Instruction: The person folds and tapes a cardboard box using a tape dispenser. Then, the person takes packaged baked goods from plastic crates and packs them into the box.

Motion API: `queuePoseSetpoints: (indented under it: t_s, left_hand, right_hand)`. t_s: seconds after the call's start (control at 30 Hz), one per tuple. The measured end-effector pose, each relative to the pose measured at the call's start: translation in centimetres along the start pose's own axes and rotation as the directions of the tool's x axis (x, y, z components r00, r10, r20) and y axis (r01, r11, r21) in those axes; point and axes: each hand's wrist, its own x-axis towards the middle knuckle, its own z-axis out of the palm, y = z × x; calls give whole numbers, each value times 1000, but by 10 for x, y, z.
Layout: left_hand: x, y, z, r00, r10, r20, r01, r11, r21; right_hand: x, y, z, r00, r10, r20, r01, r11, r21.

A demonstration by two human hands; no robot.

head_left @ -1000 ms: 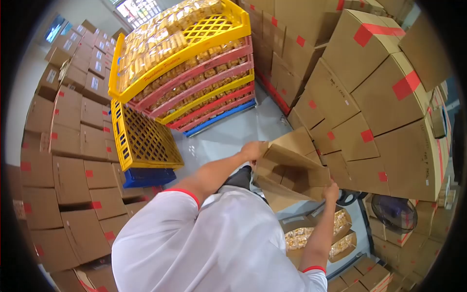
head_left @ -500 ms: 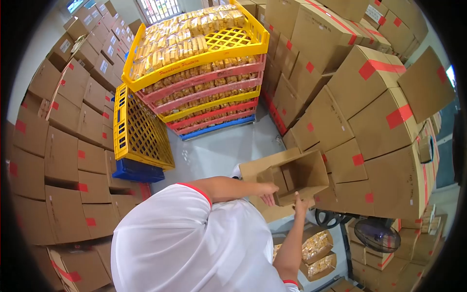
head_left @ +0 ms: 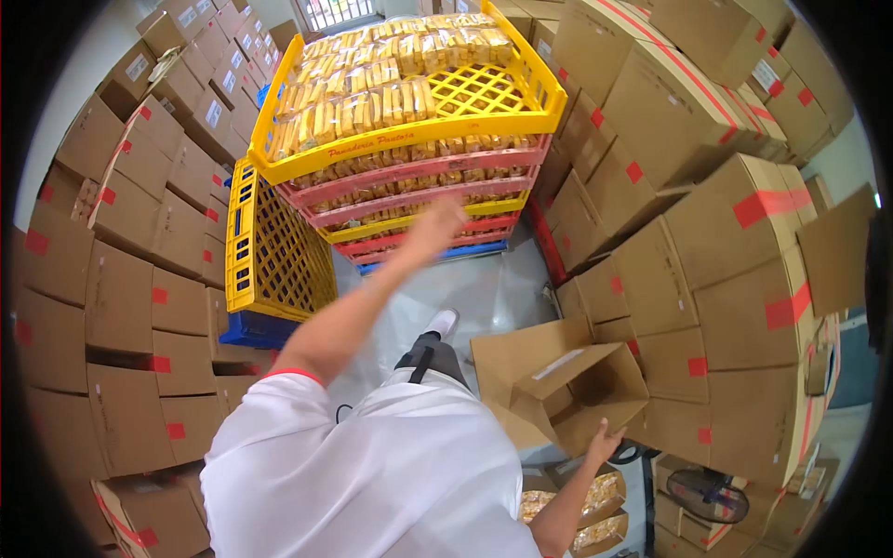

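An open cardboard box [head_left: 598, 417] is tilted at my right side, its flaps spread and its inside bare. My right hand [head_left: 606, 443] grips its lower edge. My left hand [head_left: 441, 225] is stretched forward, in front of the stacked crates; motion smears its fingers. Beyond it stands a stack of yellow, pink, red and blue plastic crates. The top yellow crate [head_left: 367, 149] holds clear bags of bread sticks [head_left: 372, 113], with part of its lattice floor showing on the right.
Stacked cartons [head_left: 126, 307] with red tape line the left, and more cartons [head_left: 735, 270] line the right. A yellow lattice crate [head_left: 279, 246] stands on edge at the left. Low at right are open boxes of bagged food [head_left: 603, 493] and a fan [head_left: 707, 495].
My left hand has let go of the box and swung forward to the crates. My right hand stays on the box, which now shows lower and further right. The view has shifted.
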Motion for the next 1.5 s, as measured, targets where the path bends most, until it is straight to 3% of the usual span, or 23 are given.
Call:
queuePoseSetpoints:
  t_s: [0.03,0.07,0.13,0.17,0.2,0.27,0.4,0.43,0.5,0.57,0.63,0.67,0.7,0.77,0.83,0.97,1.03,1.07,1.13,1.17,1.23,1.3,1.5]
  left_hand:
    - [32,-12,-51,990,58,-128,-51,997,56]
    - [60,-16,-97,968,-48,-244,61,997,43]
    - [107,-35,-172,929,-138,-344,168,984,61]
    - [126,-44,-195,909,-159,-386,229,963,141]
    - [140,-51,-202,907,-170,-385,237,962,133]
    - [169,-70,-215,915,-257,-311,403,570,716]
    - [192,-98,-185,979,-139,-149,194,418,888]
    - [196,-89,-185,979,-140,-147,193,423,885]
    - [202,-63,-194,957,-283,-68,243,645,725]
    - [205,-68,-193,958,-272,-90,261,700,664]
    - [205,-89,-187,952,-126,-281,261,812,522]
    - [207,-86,-190,928,-249,-277,353,825,441]
    - [210,-93,-191,926,-250,-283,357,824,440]
    - [212,-111,-191,817,-559,-141,567,823,29]
    - [216,-94,-195,775,-628,-71,629,777,-4]
    - [202,-95,-180,878,-454,-150,459,888,-1]
    - [196,-94,-167,901,-168,-399,121,983,-140]
    - [194,-91,-161,907,-168,-386,118,982,-150]
    - [193,-66,-161,905,-197,-376,-13,872,-489]
    - [194,-53,-160,907,-209,-365,-79,768,-635]
    - [198,-34,-147,917,-166,-363,-147,705,-693]
    - [205,-26,-126,888,-133,-440,-259,647,-717]
    - [182,40,-27,998,-7,-69,-55,542,-839]
  right_hand:
    - [3,-17,-5,982,-41,-184,35,999,-37]
    - [13,-39,-4,982,-50,-180,42,998,-48]
    - [46,-93,11,924,-303,-234,280,951,-130]
    - [48,-157,23,936,-306,-176,323,943,76]
    - [46,-232,40,940,-321,-114,341,899,276]
    - [65,-336,91,890,-455,-12,430,832,352]
    - [51,-572,174,645,-746,166,632,643,433]
    - [46,-620,194,581,-792,189,682,600,419]
    - [37,-693,238,518,-794,320,626,606,490]
    - [35,-745,286,396,-871,289,760,488,429]
    - [42,-779,335,402,-800,446,717,577,391]
    - [38,-792,347,428,-757,493,692,626,361]
    - [35,-805,357,452,-711,539,665,671,328]
    - [36,-814,392,437,-700,564,629,687,365]
    - [29,-821,404,361,-556,749,635,735,240]
    - [15,-827,372,367,-622,691,661,698,277]
    - [14,-812,348,387,-680,622,562,709,426]
    - [16,-803,338,409,-743,529,470,669,576]
    - [25,-783,317,439,-766,469,218,598,772]
    - [24,-773,305,461,-759,460,223,601,768]
    - [15,-755,274,538,-772,339,14,410,912]
    - [19,-731,249,591,-754,287,2,358,934]
    - [26,-612,137,841,-524,137,102,402,910]
